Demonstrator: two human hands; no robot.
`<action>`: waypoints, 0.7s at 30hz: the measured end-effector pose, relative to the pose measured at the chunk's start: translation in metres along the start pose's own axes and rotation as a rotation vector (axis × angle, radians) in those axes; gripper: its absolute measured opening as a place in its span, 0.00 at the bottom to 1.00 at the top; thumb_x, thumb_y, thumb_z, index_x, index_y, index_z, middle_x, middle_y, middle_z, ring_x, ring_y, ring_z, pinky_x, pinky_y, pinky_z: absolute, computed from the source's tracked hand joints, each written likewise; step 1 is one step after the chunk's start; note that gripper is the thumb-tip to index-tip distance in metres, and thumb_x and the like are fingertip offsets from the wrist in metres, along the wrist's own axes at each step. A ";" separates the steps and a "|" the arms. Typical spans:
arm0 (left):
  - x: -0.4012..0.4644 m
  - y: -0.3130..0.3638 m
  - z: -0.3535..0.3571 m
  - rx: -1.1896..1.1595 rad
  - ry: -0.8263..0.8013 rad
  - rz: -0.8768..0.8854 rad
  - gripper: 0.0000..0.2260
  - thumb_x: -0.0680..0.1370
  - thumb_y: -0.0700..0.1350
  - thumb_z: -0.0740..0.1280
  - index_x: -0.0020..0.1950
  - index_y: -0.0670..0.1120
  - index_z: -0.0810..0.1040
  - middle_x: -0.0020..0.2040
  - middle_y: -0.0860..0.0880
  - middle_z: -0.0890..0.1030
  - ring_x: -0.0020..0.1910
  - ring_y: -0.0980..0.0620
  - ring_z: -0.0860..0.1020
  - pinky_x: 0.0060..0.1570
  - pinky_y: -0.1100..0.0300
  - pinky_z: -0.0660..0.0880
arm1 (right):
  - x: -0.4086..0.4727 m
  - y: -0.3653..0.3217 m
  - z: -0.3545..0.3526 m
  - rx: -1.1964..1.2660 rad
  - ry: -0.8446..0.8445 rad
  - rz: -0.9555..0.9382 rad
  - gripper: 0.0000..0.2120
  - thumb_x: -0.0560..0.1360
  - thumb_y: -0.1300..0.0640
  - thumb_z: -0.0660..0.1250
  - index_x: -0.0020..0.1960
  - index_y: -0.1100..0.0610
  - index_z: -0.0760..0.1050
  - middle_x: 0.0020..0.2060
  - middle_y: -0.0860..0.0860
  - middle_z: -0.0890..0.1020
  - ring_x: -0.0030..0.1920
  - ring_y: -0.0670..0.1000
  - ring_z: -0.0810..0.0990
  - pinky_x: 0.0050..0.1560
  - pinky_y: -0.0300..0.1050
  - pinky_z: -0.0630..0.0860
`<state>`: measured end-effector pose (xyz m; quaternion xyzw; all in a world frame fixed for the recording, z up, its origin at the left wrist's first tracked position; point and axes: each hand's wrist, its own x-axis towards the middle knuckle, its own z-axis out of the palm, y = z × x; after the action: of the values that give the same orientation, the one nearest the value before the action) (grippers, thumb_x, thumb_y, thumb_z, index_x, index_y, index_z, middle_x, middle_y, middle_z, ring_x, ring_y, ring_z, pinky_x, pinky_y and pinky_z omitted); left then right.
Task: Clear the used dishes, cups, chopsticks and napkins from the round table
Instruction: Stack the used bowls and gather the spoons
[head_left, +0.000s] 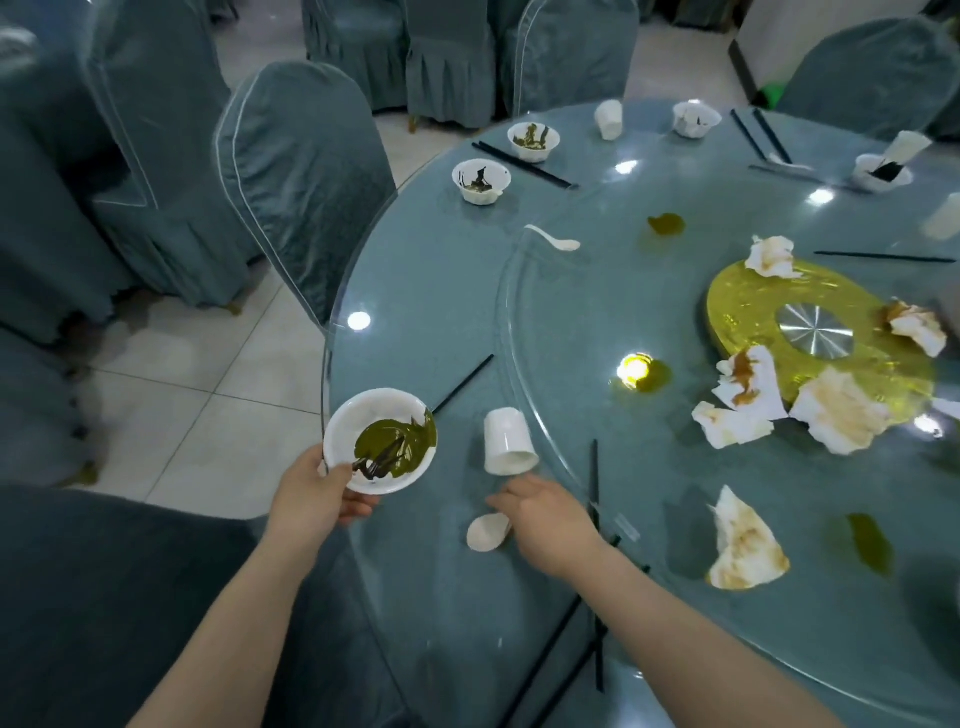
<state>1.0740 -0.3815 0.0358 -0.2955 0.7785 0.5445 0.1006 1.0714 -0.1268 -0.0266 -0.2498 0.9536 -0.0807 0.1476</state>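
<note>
Most left: bowls, cups, chopsticks, napkins on table (426, 291) | left hand (311, 493) grips bowl (382, 439) at near edge | right hand (545, 519) fingers relaxed, reaching spoon (485, 531)

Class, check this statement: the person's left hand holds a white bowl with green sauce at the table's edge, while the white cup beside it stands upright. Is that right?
Not quite. The head view shows the white cup lying tipped on its side, not upright. The rest holds: the left hand holds the white bowl of green sauce at the table's edge.
</note>
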 end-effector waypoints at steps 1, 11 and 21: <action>-0.005 0.002 0.001 -0.003 0.010 0.007 0.09 0.81 0.42 0.60 0.60 0.48 0.73 0.41 0.42 0.83 0.30 0.50 0.81 0.28 0.63 0.74 | -0.004 0.001 0.002 0.005 0.002 -0.002 0.23 0.73 0.64 0.61 0.68 0.54 0.70 0.62 0.51 0.74 0.65 0.54 0.68 0.61 0.47 0.66; -0.032 0.014 0.000 0.004 0.022 0.045 0.08 0.81 0.44 0.61 0.60 0.50 0.71 0.39 0.44 0.84 0.30 0.50 0.81 0.28 0.61 0.75 | -0.028 -0.003 0.001 -0.079 -0.061 0.098 0.16 0.75 0.66 0.57 0.61 0.58 0.71 0.57 0.55 0.73 0.58 0.57 0.71 0.54 0.48 0.65; -0.067 0.011 -0.061 -0.109 0.119 0.100 0.06 0.81 0.43 0.61 0.57 0.52 0.71 0.32 0.46 0.84 0.24 0.53 0.80 0.24 0.62 0.74 | -0.019 -0.039 -0.040 0.086 -0.072 0.173 0.19 0.74 0.71 0.57 0.61 0.57 0.69 0.57 0.55 0.75 0.54 0.59 0.78 0.50 0.51 0.75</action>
<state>1.1316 -0.4109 0.1000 -0.2931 0.7662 0.5718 0.0105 1.0923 -0.1478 0.0242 -0.1626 0.9613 -0.0994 0.1989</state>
